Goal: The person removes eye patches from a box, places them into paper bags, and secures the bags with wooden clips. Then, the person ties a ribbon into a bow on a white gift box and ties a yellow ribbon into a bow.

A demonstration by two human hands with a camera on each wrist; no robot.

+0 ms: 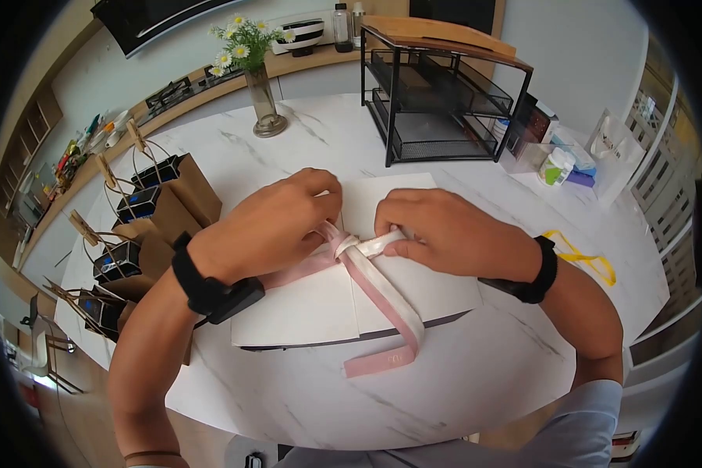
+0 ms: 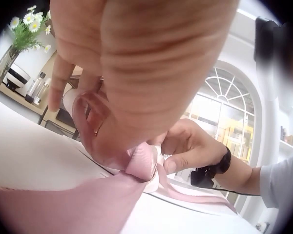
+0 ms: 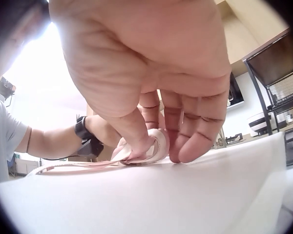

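Note:
A white flat box (image 1: 288, 316) lies on the marble table, with a pink and white ribbon (image 1: 382, 296) knotted over its middle; one tail hangs past the front edge. The left hand (image 1: 277, 222) pinches a ribbon loop just left of the knot; in the left wrist view the pink loop (image 2: 80, 114) passes between its fingers. The right hand (image 1: 452, 234) pinches a white-faced ribbon loop right of the knot, and in the right wrist view its thumb and fingers are round that loop (image 3: 161, 146). Both hands hide parts of the loops.
Several brown paper bags (image 1: 187, 191) with clothespins stand at the left. A flower vase (image 1: 265, 105) and a black mesh rack (image 1: 444, 117) are behind the box. Bottles and boxes (image 1: 556, 166) stand back right; a yellow ribbon (image 1: 577, 256) lies at the right.

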